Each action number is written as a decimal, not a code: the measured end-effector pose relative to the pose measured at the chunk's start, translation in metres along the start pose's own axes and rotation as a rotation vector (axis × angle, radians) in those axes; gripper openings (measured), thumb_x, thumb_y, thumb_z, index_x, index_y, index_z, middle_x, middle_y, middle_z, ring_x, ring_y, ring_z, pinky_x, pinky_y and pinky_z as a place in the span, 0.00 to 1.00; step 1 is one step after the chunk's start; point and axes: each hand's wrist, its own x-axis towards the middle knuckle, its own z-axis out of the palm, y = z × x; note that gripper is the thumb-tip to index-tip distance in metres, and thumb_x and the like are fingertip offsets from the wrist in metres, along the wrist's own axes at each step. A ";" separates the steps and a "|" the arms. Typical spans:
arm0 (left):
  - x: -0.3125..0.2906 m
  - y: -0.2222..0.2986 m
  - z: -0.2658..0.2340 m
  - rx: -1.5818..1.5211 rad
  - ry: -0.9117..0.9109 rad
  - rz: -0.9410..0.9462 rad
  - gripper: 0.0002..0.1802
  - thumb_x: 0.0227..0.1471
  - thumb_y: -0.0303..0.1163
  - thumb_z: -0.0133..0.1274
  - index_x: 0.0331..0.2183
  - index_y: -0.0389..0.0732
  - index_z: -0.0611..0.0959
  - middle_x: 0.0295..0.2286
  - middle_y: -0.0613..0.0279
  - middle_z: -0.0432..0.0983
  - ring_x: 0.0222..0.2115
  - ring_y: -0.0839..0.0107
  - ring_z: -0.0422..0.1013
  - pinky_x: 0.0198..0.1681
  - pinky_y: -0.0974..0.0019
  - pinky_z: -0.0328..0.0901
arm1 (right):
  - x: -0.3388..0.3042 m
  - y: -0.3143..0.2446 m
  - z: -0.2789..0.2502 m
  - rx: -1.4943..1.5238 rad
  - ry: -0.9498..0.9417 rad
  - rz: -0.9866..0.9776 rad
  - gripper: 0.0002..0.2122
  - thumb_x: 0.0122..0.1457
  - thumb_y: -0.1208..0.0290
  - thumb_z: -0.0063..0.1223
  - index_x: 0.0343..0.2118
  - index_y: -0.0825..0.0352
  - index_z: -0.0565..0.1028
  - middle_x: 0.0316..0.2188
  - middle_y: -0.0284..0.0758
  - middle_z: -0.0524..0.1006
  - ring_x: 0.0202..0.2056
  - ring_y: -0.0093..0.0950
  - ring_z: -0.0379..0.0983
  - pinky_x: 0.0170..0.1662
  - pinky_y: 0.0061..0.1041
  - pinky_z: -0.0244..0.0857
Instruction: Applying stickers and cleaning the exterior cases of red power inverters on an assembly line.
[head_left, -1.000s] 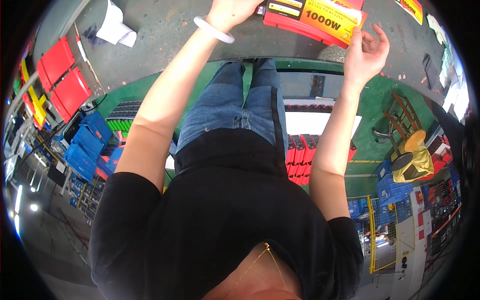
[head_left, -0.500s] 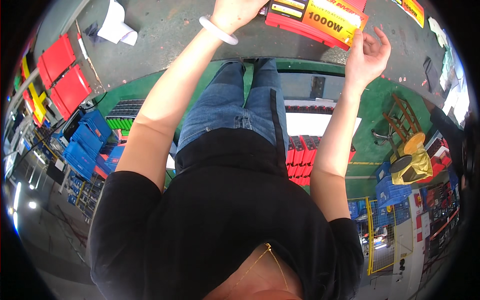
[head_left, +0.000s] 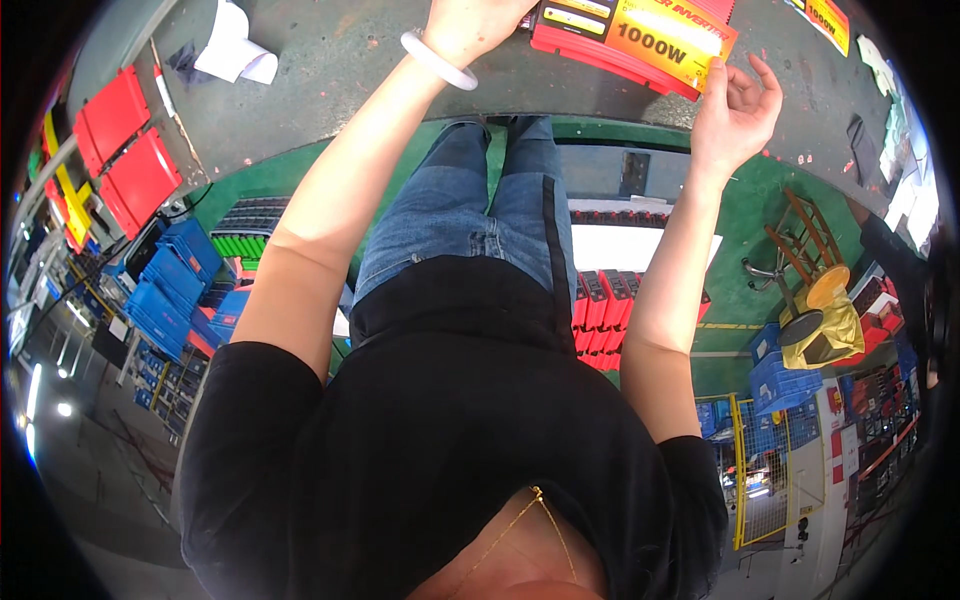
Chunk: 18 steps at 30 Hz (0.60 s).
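Observation:
A red power inverter [head_left: 570, 42] lies on the grey worktable at the upper edge, cut off by the picture. A yellow-orange label [head_left: 655, 45] with dark print is across its upper face, its right end reaching the casing's right edge. My right hand [head_left: 740, 110] has its thumb tip at that label's right edge, seemingly pinching it; the other fingers curl loosely to the right. At the inverter's left end is my left hand [head_left: 475, 25], with a white bangle on the wrist. Its fingertips run out of the picture, so its grip is hidden.
Another orange label [head_left: 825, 22] lies at the upper right of the worktable [head_left: 330, 60]. Curled white paper [head_left: 235, 45] is at the upper left, near red casing panels [head_left: 140, 180]. Red units [head_left: 605, 300] stand below the table; a wooden stool [head_left: 828, 287] is at right.
The orange label's right end has shifted very slightly to the right. Both hands stay almost where they were.

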 end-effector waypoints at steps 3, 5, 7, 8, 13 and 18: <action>0.000 0.002 0.000 -0.044 -0.014 -0.057 0.07 0.48 0.25 0.58 0.23 0.35 0.77 0.17 0.63 0.73 0.16 0.79 0.68 0.19 0.73 0.63 | 0.000 0.000 0.000 0.002 -0.002 -0.002 0.18 0.53 0.79 0.57 0.46 0.71 0.65 0.29 0.35 0.76 0.30 0.19 0.74 0.34 0.15 0.68; -0.001 0.003 0.000 -0.062 -0.018 -0.076 0.07 0.48 0.25 0.58 0.23 0.35 0.77 0.17 0.63 0.73 0.16 0.79 0.68 0.19 0.74 0.63 | 0.000 -0.001 0.000 -0.001 -0.004 -0.007 0.18 0.53 0.79 0.57 0.46 0.71 0.65 0.29 0.35 0.76 0.30 0.19 0.74 0.34 0.15 0.68; -0.001 0.003 0.000 -0.080 -0.023 -0.095 0.07 0.48 0.25 0.58 0.23 0.35 0.78 0.17 0.63 0.73 0.16 0.80 0.68 0.19 0.74 0.63 | 0.000 -0.002 0.001 0.007 0.005 0.002 0.18 0.53 0.79 0.57 0.46 0.71 0.65 0.29 0.35 0.76 0.30 0.19 0.74 0.33 0.15 0.68; 0.000 0.002 0.000 -0.068 -0.016 -0.059 0.06 0.48 0.25 0.58 0.23 0.35 0.78 0.17 0.63 0.73 0.16 0.80 0.68 0.19 0.74 0.63 | 0.000 -0.002 0.001 0.003 -0.001 0.013 0.18 0.53 0.79 0.57 0.46 0.71 0.65 0.29 0.35 0.76 0.30 0.19 0.74 0.33 0.15 0.68; 0.000 0.001 0.001 -0.053 -0.009 -0.027 0.06 0.48 0.25 0.58 0.23 0.36 0.78 0.17 0.64 0.73 0.16 0.80 0.68 0.19 0.74 0.63 | 0.000 -0.003 0.001 0.015 0.006 0.011 0.18 0.53 0.79 0.57 0.46 0.71 0.65 0.29 0.36 0.76 0.30 0.19 0.74 0.33 0.15 0.68; 0.000 0.002 0.001 -0.067 -0.003 -0.042 0.06 0.47 0.24 0.58 0.23 0.36 0.78 0.17 0.64 0.72 0.16 0.80 0.68 0.19 0.74 0.63 | 0.000 -0.002 0.000 0.013 -0.004 0.011 0.18 0.54 0.79 0.57 0.47 0.71 0.65 0.29 0.36 0.76 0.30 0.19 0.74 0.34 0.15 0.68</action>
